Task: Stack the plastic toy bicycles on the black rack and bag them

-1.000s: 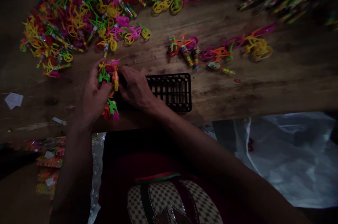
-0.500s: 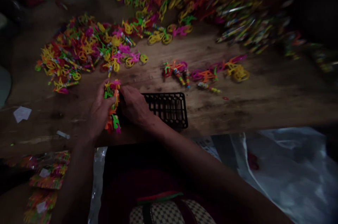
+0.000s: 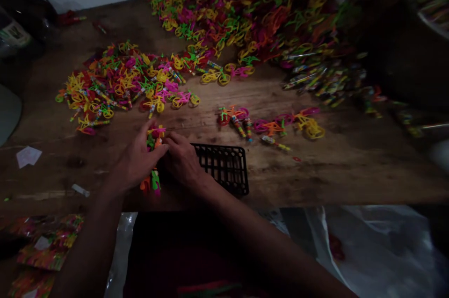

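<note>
The left hand closes thumb and fingers around toy pieces at the black rack's left end. The right hand curls alongside; its grip cannot be determined. Light, even pressure should protect thin plastic.

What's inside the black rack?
Bright toys stand at the left end of the black rack; on the right, the table shows through its slots. The right hand covers the middle; the left hand partly covers the toys. I can't see there.
</note>
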Motion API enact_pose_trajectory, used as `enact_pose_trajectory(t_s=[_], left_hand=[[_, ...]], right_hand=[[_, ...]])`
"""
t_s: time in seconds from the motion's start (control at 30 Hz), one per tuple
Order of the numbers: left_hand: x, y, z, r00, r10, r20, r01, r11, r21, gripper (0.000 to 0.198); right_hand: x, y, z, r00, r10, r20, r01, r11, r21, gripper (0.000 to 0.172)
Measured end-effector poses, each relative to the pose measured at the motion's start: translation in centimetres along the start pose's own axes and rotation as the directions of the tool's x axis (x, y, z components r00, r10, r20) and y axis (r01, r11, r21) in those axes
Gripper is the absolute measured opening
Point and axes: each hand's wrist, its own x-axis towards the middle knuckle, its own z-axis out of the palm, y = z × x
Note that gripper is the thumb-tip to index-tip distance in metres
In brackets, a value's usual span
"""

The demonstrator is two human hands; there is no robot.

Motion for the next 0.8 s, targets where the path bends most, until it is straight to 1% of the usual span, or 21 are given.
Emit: enact_pose_trajectory(t_s=[0.1,0.17,0.23,0.27,0.33,0.37,0.4,0.47,0.53,0.63,0.7,0.8], left_hand=[[-0.1,-0.1,0.2,1.000,0.003,0.008,-0.003,1.000,0.000,0.069],[-0.1,-0.3,0.3,0.999,0.037,0.003,-0.037,0.999,-0.026,0.068],[0.0,-0.5,0.4,0.999,0.046,-0.006,-0.046,0.997,-0.065,0.074],[0.1,-0.6,0.3,0.999,0.030,-0.010,-0.031,0.995,-0.098,0.079],[0.3,-0.7,0.0,0.999,-0.030,-0.019,0.024,0.972,-0.235,0.084],[0.3,-0.7,-0.3,0.998,-0.059,-0.022,0.049,0.947,-0.316,0.080],[0.2,-0.8,-0.7,0.997,-0.079,-0.024,0.064,0.919,-0.388,0.072],[0.0,-0.9,-1.4,0.992,-0.115,-0.052,0.077,0.877,-0.473,0.058],[-0.4,-1.2,-1.9,0.986,-0.148,-0.083,0.093,0.879,-0.468,0.056],[-0.9,-1.8,-1.6,0.981,-0.173,-0.093,0.121,0.905,-0.408,0.056],[-1.1,-2.2,-1.0,0.985,-0.156,-0.069,0.117,0.912,-0.394,0.055],[-1.1,-2.4,-0.3,0.992,-0.122,-0.019,0.101,0.892,-0.440,0.051]], right_hand=[[-0.1,0.2,0.2,1.000,0.004,0.021,-0.004,1.000,-0.027,0.021],[0.1,0.2,0.4,1.000,0.014,0.023,-0.014,1.000,-0.010,0.020],[0.3,0.3,0.6,1.000,0.020,0.017,-0.020,1.000,0.000,0.019],[0.5,0.2,0.6,1.000,0.021,0.015,-0.021,1.000,-0.002,0.020],[0.6,0.0,0.5,1.000,0.018,0.011,-0.018,1.000,0.003,0.020],[0.6,-0.2,0.2,1.000,0.016,0.011,-0.017,1.000,0.012,0.020],[0.5,-0.4,-0.2,1.000,0.018,0.012,-0.018,1.000,0.023,0.019],[0.1,-0.7,-1.4,0.999,0.030,0.025,-0.031,0.999,0.030,0.020],[-0.3,-0.8,-2.8,0.998,0.055,0.044,-0.055,0.998,0.000,0.021],[-0.3,-0.6,-4.7,0.996,0.087,0.019,-0.087,0.996,0.001,0.021],[0.2,-0.5,-5.2,0.996,0.084,-0.011,-0.083,0.994,0.065,0.021],[0.9,-0.5,-4.9,0.999,0.045,0.014,-0.047,0.988,0.148,0.022]])
